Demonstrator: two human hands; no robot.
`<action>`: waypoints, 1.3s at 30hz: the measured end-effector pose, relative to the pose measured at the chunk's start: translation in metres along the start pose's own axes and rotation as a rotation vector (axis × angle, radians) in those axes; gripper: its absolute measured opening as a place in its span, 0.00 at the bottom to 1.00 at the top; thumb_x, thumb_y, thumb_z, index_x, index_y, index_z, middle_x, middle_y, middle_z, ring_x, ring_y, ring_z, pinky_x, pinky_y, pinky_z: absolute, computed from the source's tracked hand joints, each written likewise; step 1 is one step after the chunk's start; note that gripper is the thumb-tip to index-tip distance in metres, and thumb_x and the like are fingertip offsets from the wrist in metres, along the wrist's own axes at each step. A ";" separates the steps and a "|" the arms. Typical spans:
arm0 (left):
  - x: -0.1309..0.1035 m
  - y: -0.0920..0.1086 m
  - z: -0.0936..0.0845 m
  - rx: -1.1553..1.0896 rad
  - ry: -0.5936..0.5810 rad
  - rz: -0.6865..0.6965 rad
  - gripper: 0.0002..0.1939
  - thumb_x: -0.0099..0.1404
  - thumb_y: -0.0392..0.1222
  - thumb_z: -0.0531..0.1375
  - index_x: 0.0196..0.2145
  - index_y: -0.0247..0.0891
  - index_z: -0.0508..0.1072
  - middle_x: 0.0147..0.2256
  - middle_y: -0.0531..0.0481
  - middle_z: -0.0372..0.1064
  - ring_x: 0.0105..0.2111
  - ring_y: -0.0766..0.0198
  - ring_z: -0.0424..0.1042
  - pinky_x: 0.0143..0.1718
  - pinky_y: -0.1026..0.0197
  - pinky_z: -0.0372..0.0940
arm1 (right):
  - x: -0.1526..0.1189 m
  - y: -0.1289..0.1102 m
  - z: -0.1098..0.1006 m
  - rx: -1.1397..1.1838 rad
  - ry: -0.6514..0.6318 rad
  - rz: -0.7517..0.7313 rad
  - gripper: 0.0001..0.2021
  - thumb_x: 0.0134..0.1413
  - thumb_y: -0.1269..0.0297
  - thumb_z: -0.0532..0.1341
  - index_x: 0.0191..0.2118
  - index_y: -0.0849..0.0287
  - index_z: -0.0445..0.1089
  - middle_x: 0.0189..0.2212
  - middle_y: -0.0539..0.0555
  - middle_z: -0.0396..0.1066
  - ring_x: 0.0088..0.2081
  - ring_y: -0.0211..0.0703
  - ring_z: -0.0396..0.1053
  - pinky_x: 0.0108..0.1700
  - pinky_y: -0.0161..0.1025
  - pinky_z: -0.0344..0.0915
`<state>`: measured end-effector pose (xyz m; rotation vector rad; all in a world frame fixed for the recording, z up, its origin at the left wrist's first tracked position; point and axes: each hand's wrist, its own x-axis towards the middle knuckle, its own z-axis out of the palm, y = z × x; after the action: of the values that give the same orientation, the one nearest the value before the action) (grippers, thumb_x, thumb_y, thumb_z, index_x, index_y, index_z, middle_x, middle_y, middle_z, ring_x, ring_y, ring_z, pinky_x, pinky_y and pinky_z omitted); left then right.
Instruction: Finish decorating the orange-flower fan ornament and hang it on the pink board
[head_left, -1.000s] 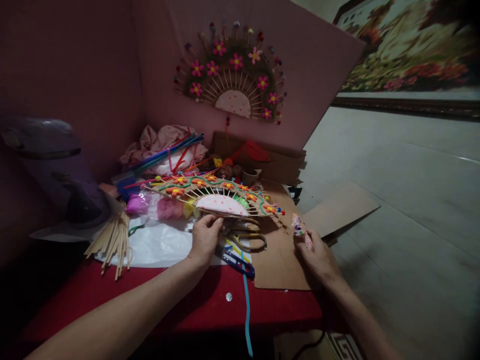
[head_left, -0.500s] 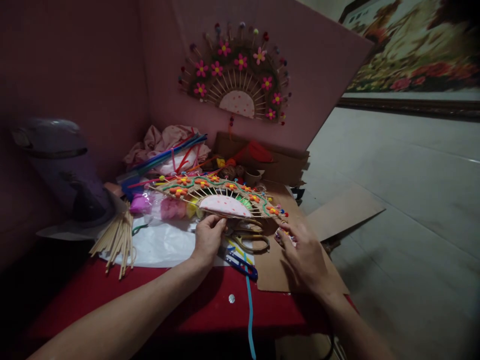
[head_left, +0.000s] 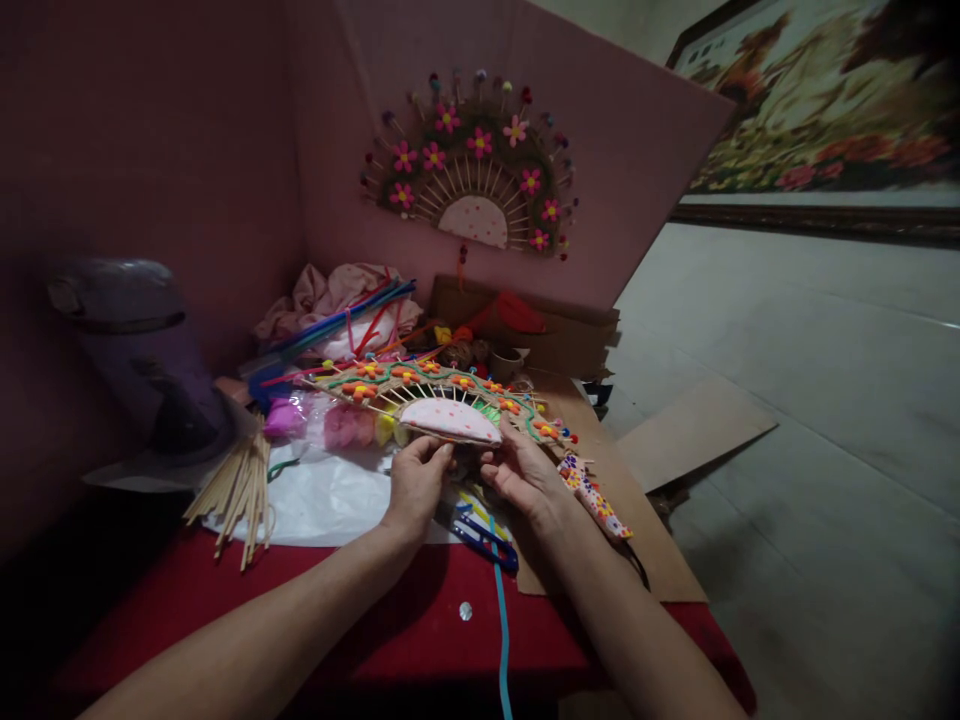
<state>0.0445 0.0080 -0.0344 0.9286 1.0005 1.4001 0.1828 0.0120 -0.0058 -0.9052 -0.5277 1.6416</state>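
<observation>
A decorative fan (head_left: 450, 418) with orange flowers, a green wavy trim, thin sticks and a pink dotted half-round base is held tilted above the table. My left hand (head_left: 416, 487) pinches the left part of its lower edge between thumb and fingers. At the right end of the dotted base, my right hand (head_left: 529, 470) grips the edge, thumb on top and fingers curled beneath. Below the hands lie a blue-handled cutter (head_left: 486, 540) and a light blue strip (head_left: 501, 620). A flower-patterned piece (head_left: 596, 500) rests on the cardboard beside my right wrist.
A bundle of wooden sticks (head_left: 238, 490) lies left on white plastic (head_left: 322, 505). Behind are bags of coloured material (head_left: 349, 425) and pipe cleaners (head_left: 345, 315). A purple flask (head_left: 146, 350) stands at left. A similar fan with pink flowers (head_left: 476, 180) hangs on the wall. Cardboard (head_left: 645, 540) covers the table's right.
My right hand has left the flower-patterned piece on the cardboard and moved left to the fan's base. My left hand keeps its hold. The view has shifted slightly.
</observation>
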 end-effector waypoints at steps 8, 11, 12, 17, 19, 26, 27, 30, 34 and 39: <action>0.000 0.003 -0.001 -0.006 0.024 -0.001 0.15 0.45 0.50 0.66 0.22 0.33 0.72 0.18 0.54 0.66 0.17 0.72 0.57 0.17 0.68 0.50 | 0.010 0.007 0.011 0.079 0.016 0.060 0.11 0.50 0.66 0.67 0.35 0.61 0.63 0.19 0.44 0.65 0.13 0.25 0.54 0.10 0.21 0.46; 0.000 0.004 -0.001 0.000 0.036 -0.010 0.16 0.45 0.51 0.66 0.20 0.33 0.71 0.17 0.53 0.66 0.16 0.72 0.57 0.17 0.68 0.50 | 0.010 0.011 0.010 0.088 0.033 0.030 0.11 0.49 0.67 0.67 0.34 0.60 0.63 0.19 0.44 0.65 0.13 0.24 0.54 0.10 0.20 0.45; 0.000 0.005 0.000 0.000 0.039 -0.012 0.16 0.45 0.51 0.66 0.20 0.33 0.71 0.17 0.53 0.66 0.16 0.72 0.58 0.17 0.68 0.51 | 0.010 0.012 0.010 0.090 0.035 0.021 0.11 0.48 0.67 0.67 0.34 0.60 0.63 0.19 0.43 0.65 0.13 0.24 0.54 0.10 0.20 0.45; -0.001 0.007 0.001 0.006 0.054 -0.025 0.16 0.44 0.50 0.66 0.19 0.33 0.72 0.17 0.52 0.67 0.16 0.71 0.59 0.17 0.68 0.51 | 0.008 0.015 0.010 0.092 0.031 -0.001 0.12 0.46 0.67 0.68 0.36 0.61 0.65 0.20 0.44 0.65 0.14 0.24 0.55 0.10 0.21 0.47; -0.001 0.007 0.001 -0.001 0.064 -0.043 0.16 0.44 0.50 0.66 0.20 0.32 0.72 0.16 0.52 0.66 0.15 0.71 0.59 0.17 0.68 0.52 | 0.007 0.016 0.009 0.090 0.023 -0.005 0.13 0.46 0.68 0.68 0.37 0.62 0.65 0.21 0.45 0.65 0.15 0.24 0.55 0.11 0.21 0.48; 0.000 0.007 0.001 -0.036 0.081 -0.107 0.18 0.43 0.52 0.67 0.20 0.33 0.71 0.16 0.52 0.66 0.13 0.73 0.57 0.15 0.68 0.50 | 0.006 0.018 0.007 0.076 0.015 -0.021 0.13 0.44 0.68 0.69 0.36 0.63 0.66 0.22 0.47 0.68 0.15 0.24 0.55 0.12 0.21 0.48; 0.000 0.007 0.001 -0.039 0.079 -0.106 0.18 0.43 0.52 0.67 0.20 0.33 0.71 0.16 0.52 0.66 0.14 0.72 0.57 0.15 0.68 0.50 | 0.006 0.018 0.007 0.075 0.020 -0.025 0.13 0.43 0.68 0.69 0.35 0.63 0.66 0.22 0.46 0.68 0.15 0.24 0.55 0.12 0.21 0.48; -0.001 0.006 0.001 -0.023 0.080 -0.094 0.19 0.43 0.53 0.66 0.20 0.33 0.70 0.16 0.53 0.65 0.14 0.72 0.57 0.15 0.68 0.50 | 0.005 0.019 0.007 0.072 0.036 -0.032 0.13 0.43 0.69 0.68 0.35 0.63 0.66 0.21 0.46 0.67 0.15 0.24 0.55 0.11 0.21 0.48; -0.002 0.004 0.000 0.038 0.056 -0.025 0.18 0.47 0.53 0.65 0.19 0.33 0.70 0.16 0.53 0.65 0.15 0.72 0.57 0.16 0.68 0.50 | 0.004 0.017 0.009 0.080 0.039 -0.032 0.12 0.43 0.70 0.68 0.35 0.63 0.66 0.21 0.45 0.66 0.15 0.24 0.55 0.11 0.21 0.48; -0.002 0.003 0.000 0.064 0.031 0.025 0.17 0.49 0.52 0.64 0.20 0.34 0.70 0.17 0.53 0.66 0.15 0.72 0.57 0.17 0.68 0.51 | 0.002 0.016 0.010 0.089 0.017 -0.029 0.13 0.44 0.68 0.68 0.36 0.62 0.66 0.22 0.46 0.67 0.15 0.24 0.55 0.12 0.21 0.49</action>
<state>0.0434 0.0059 -0.0315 0.9715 1.0653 1.4138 0.1652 0.0114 -0.0123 -0.8416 -0.4507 1.6175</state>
